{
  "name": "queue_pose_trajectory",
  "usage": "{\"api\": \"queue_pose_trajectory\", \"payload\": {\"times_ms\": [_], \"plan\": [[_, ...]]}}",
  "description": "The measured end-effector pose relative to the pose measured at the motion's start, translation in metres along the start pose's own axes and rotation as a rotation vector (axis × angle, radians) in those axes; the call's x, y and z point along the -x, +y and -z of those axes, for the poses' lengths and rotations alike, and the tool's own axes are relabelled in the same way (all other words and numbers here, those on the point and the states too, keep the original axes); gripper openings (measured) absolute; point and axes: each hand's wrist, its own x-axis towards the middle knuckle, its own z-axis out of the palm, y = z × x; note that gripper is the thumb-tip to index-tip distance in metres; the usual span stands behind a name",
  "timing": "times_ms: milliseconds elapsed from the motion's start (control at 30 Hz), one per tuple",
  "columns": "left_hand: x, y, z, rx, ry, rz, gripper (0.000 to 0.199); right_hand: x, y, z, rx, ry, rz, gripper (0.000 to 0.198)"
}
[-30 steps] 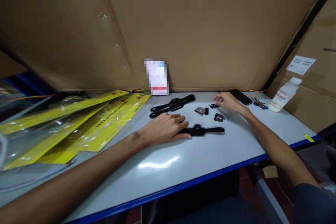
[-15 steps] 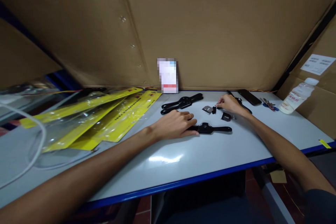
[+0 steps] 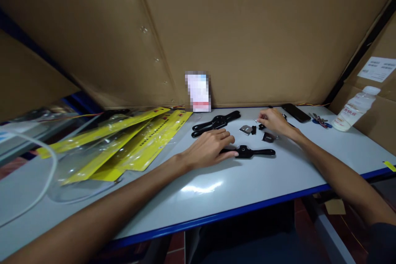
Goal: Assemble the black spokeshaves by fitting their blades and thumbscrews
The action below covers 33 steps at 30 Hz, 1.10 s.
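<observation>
My left hand [image 3: 210, 147] lies palm down over the left handle of a black spokeshave body [image 3: 246, 151], fingers curled and thumb along it; its right handle points right on the table. Beyond it, my right hand [image 3: 274, 121] is closed in a pinch, with a small metal piece [image 3: 255, 120] at the fingertips, too small to name surely. Near those fingers lie a silver blade [image 3: 246, 129], a small black part [image 3: 254, 130] and a dark metal plate [image 3: 268, 137]. Two more black spokeshaves [image 3: 218, 122] lie close together behind my left hand. Another black tool is mostly hidden behind my right hand.
Yellow cards in clear plastic packs [image 3: 136, 144] spread over the left side, near a white cable [image 3: 53, 169]. A blurred-out upright screen [image 3: 198, 91] leans on the cardboard wall. A phone [image 3: 296, 113], keys [image 3: 321, 120] and a bottle [image 3: 354, 109] stand or lie at right.
My right hand has lifted slightly off the small parts, and the small metal piece now shows at its fingertips. My left hand stays on the spokeshave. The view has shifted a little.
</observation>
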Motion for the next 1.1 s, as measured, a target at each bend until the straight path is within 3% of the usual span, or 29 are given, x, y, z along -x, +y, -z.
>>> {"api": "queue_pose_trajectory", "payload": {"times_ms": [67,133,233,333,567,767,867,1000,1100], "plan": [[-0.001,0.005,0.0,0.081,0.095,0.07,0.04,0.011,-0.015,0.008,-0.122,-0.011,0.11,0.014],[-0.003,0.01,0.001,0.148,0.146,0.122,0.035,0.023,-0.033,0.014,-0.272,-0.108,0.252,0.015],[-0.004,0.018,0.003,0.213,0.145,0.117,0.031,0.037,-0.056,0.016,-0.362,-0.184,0.408,0.016],[-0.004,0.023,0.004,0.256,0.135,0.121,0.031,0.042,-0.064,0.016,-0.361,-0.187,0.462,0.016],[-0.006,0.025,0.002,0.221,0.12,0.113,0.026,0.043,-0.067,0.014,-0.433,-0.198,0.454,0.016],[-0.007,0.025,-0.001,0.243,0.238,0.205,0.03,0.045,-0.076,-0.003,-0.845,-0.206,0.168,0.018],[-0.007,0.026,-0.003,0.273,0.253,0.228,0.031,0.044,-0.076,-0.009,-0.944,-0.224,0.13,0.023],[-0.006,0.024,-0.006,0.283,0.233,0.23,0.032,0.042,-0.074,-0.009,-0.929,-0.241,0.127,0.022],[-0.004,0.017,-0.005,0.289,0.162,0.193,0.026,0.042,-0.071,-0.001,-0.737,-0.136,0.159,0.015]]}}
